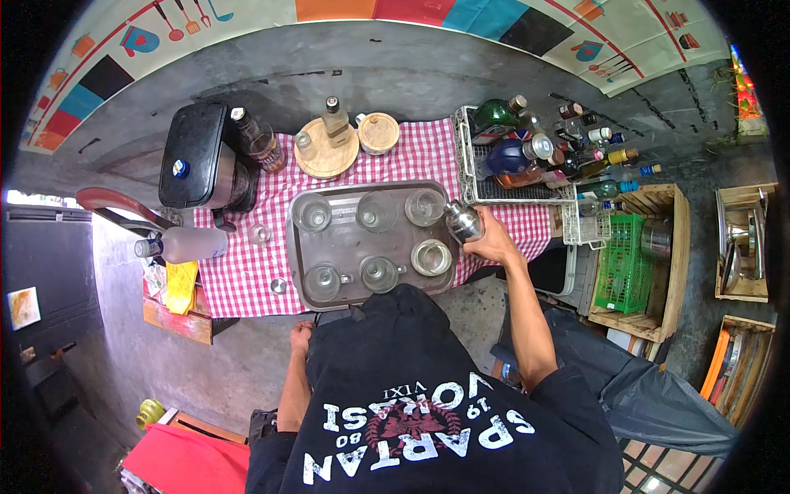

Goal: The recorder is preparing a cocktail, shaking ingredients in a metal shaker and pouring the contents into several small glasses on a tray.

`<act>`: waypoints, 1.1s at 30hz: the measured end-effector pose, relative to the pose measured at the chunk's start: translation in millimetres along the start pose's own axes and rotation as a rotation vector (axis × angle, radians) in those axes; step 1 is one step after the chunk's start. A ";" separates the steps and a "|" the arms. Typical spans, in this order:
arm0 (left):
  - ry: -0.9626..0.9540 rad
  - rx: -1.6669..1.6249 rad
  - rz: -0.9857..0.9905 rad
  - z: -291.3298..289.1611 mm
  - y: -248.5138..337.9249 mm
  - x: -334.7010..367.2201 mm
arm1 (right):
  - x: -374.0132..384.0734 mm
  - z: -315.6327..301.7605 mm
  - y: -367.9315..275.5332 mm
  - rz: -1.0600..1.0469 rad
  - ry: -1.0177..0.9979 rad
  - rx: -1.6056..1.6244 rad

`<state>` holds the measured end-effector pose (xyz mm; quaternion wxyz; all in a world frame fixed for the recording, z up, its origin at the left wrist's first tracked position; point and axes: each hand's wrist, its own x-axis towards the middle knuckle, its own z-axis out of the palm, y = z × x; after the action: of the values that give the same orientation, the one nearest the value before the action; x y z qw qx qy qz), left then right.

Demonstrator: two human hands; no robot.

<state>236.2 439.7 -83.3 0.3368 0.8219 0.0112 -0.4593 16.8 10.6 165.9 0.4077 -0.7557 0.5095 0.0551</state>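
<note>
A silver metal cocktail shaker (464, 222) is tilted over the right edge of a brown tray (354, 251). My right hand (491, 239) is closed around it. Several clear glasses and glass mugs stand on the tray in two rows, among them one at the back right (425, 207) close to the shaker. A glass at the front right (431, 258) has a pale rim. My left hand (301, 337) hangs low by the table's front edge, next to my dark shirt. Its fingers are partly hidden, and whether they hold anything does not show.
A red-checked cloth (239, 284) covers the table. A wire rack of bottles (514, 193) stands right of the tray. Behind are a round wooden board (317, 165) and a lidded cup (378, 133). At left are a black container (193, 156) and a frosted bottle (189, 244).
</note>
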 end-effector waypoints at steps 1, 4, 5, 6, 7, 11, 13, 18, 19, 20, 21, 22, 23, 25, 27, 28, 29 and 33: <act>0.001 -0.001 -0.003 -0.5 -12.5 4.5 | 0.5 0.7 1.5 0.013 -0.003 -0.017; -0.018 -0.132 -0.028 2.3 -54.6 24.4 | 4.5 0.1 -9.6 0.007 -0.030 -0.024; -0.007 -0.069 -0.037 3.4 -47.6 22.0 | 2.5 -1.0 -11.2 0.010 -0.036 -0.010; 0.005 -0.006 -0.047 4.1 -41.0 18.7 | 3.1 -0.3 -8.1 0.013 -0.034 -0.011; 0.001 -0.004 -0.046 4.1 -34.9 15.3 | 4.5 0.5 -2.8 0.005 -0.019 -0.033; 0.012 0.022 -0.004 3.0 -18.6 4.6 | 8.5 5.1 11.5 -0.031 0.043 -0.054; 0.023 0.042 -0.011 2.7 -18.4 4.2 | 6.0 3.8 8.4 -0.033 0.046 -0.065; -0.006 -0.032 -0.038 2.5 -33.2 12.2 | 7.8 2.8 11.9 -0.032 0.042 -0.099; -0.007 -0.031 -0.038 2.3 -33.7 12.7 | 7.0 2.4 9.7 -0.027 0.040 -0.089; -0.024 -0.022 -0.012 2.0 -34.1 13.2 | 5.9 2.0 7.3 -0.023 0.038 -0.079; -0.041 -0.013 0.014 1.6 -34.6 13.7 | 4.0 1.1 4.5 -0.022 0.038 -0.079; -0.042 -0.012 0.015 2.2 -31.6 12.8 | 1.2 -1.0 -0.6 -0.002 0.029 -0.060; -0.032 0.023 0.007 3.2 -28.6 11.6 | -0.1 -2.0 -3.0 0.018 0.020 -0.042; -0.020 0.060 -0.003 3.4 -29.0 12.0 | 0.8 -1.7 -0.2 0.018 0.018 -0.047; -0.039 0.000 0.013 3.2 -35.3 15.5 | 1.5 -1.2 0.6 0.017 0.011 -0.052; -0.037 -0.001 0.013 3.5 -39.4 18.2 | 0.2 -2.1 -1.8 0.016 0.009 -0.043; -0.032 0.010 0.021 3.9 -43.4 21.1 | -0.5 -2.6 -3.3 0.015 0.006 -0.035; -0.031 0.036 0.013 6.7 -39.0 21.0 | 3.4 1.6 10.3 -0.042 0.055 -0.084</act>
<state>230.6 460.0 -122.9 0.3252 0.8207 -0.0077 -0.4698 10.5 7.7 157.4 0.3626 -0.7839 0.5018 0.0470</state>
